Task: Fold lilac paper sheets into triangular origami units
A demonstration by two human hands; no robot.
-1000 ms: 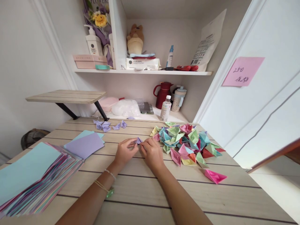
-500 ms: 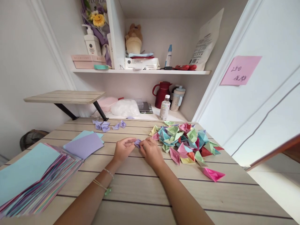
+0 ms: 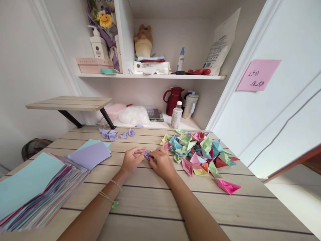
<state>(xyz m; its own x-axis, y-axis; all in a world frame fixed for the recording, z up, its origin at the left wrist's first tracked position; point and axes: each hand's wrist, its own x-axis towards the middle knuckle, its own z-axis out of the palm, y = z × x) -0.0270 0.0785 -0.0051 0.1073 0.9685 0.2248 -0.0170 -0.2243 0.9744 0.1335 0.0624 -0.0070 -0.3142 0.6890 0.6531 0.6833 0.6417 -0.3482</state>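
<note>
Between both hands, over the middle of the table, is a small purple folded paper boat (image 3: 147,154). My left hand (image 3: 132,159) pinches its left side, fingers closed. On the opposite side my right hand (image 3: 162,162) grips it, its fingers covering much of the paper. Close by on the right lies a heap of coloured paper boats (image 3: 185,144), with a bright pink boat (image 3: 228,186) apart at the front. Several purple folded pieces (image 3: 112,134) rest at the back left. A purple sheet (image 3: 91,155) lies left of my left hand.
A thick stack of coloured paper (image 3: 30,187) fills the table's left side. Behind it stands a small raised wooden shelf (image 3: 70,103) on black legs. A plastic bottle (image 3: 176,115) and a red jug (image 3: 173,100) stand in the cabinet beyond the table's back edge.
The purple paper between my fingers has turned slightly and shows more of an opened boat shape. Both hands have stayed almost in place.
</note>
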